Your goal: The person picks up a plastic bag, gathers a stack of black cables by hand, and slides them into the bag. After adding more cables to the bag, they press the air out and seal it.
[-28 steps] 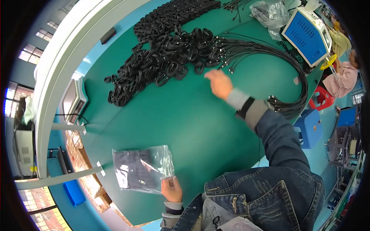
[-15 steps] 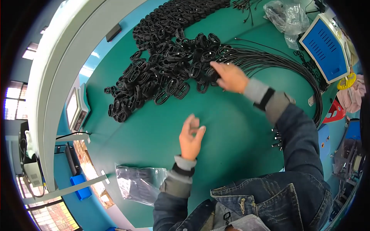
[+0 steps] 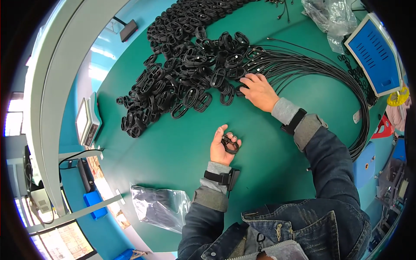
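Note:
My left hand [image 3: 219,151] is turned palm up over the green table, its fingers curled around a small coiled black cable [image 3: 230,146]. Farther right, my right hand [image 3: 261,93] reaches the right edge of a heap of coiled black cables [image 3: 189,60]. Its fingertips are bent onto one coil [image 3: 239,91] there, which they partly hide. Just beyond that hand lie the ends of a long bundle of loose black cables [image 3: 312,69], which curves away to the right.
A clear plastic bag [image 3: 158,206] of dark contents lies near my left forearm. At the left edge stands a scale [image 3: 88,121]. Crumpled clear bags [image 3: 336,19] and a blue-faced bin [image 3: 376,56] are at the far right. A pale curved arm [image 3: 47,108] spans the left.
A coiled cable now rests in my left hand, which was empty before and has closed round it. My right hand stays by the heap, its outstretched fingers now bent down onto a coil.

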Demonstrator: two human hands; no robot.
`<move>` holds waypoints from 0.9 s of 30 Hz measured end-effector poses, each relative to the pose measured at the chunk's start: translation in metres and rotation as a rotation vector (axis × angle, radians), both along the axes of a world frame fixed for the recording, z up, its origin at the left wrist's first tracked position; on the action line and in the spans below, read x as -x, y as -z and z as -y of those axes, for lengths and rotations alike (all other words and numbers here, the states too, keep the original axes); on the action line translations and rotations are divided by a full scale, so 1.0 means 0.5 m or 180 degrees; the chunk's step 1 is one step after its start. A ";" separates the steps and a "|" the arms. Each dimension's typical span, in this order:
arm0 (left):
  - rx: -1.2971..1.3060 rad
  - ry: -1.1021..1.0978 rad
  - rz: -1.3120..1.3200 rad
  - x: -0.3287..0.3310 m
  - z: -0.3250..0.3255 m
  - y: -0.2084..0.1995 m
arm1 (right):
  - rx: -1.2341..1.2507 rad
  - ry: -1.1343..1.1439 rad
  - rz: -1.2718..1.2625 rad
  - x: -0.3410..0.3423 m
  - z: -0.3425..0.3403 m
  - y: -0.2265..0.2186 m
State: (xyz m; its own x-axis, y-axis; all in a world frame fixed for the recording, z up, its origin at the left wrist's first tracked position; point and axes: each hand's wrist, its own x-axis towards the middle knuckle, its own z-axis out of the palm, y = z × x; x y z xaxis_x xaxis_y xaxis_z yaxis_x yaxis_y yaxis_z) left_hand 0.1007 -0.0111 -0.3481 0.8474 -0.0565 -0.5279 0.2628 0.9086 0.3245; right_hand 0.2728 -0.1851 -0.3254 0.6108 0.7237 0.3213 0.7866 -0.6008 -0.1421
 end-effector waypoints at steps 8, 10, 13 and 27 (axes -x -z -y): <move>-0.0481 -0.0270 -0.0065 0.017 0.000 -0.030 | -0.1639 -0.0766 -0.0668 0.162 -0.076 -0.069; 0.0622 0.0101 0.0025 0.023 -0.020 -0.034 | -0.1595 -0.0985 -0.0931 0.178 -0.072 -0.080; 0.0838 0.0219 0.0386 0.036 -0.036 -0.047 | -0.1498 -0.1403 -0.1450 0.194 -0.069 -0.081; 0.0810 0.0039 0.1049 0.072 -0.033 -0.043 | -0.1678 0.0502 -0.0392 0.034 -0.138 0.003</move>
State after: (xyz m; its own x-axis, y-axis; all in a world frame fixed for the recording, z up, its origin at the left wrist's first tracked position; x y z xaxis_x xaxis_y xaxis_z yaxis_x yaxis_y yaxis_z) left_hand 0.0645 0.0056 -0.3268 0.9672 -0.1614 -0.1963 0.1938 0.9681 0.1587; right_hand 0.2559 -0.1160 -0.3269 0.7544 0.3815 0.5342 0.6517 -0.5325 -0.5401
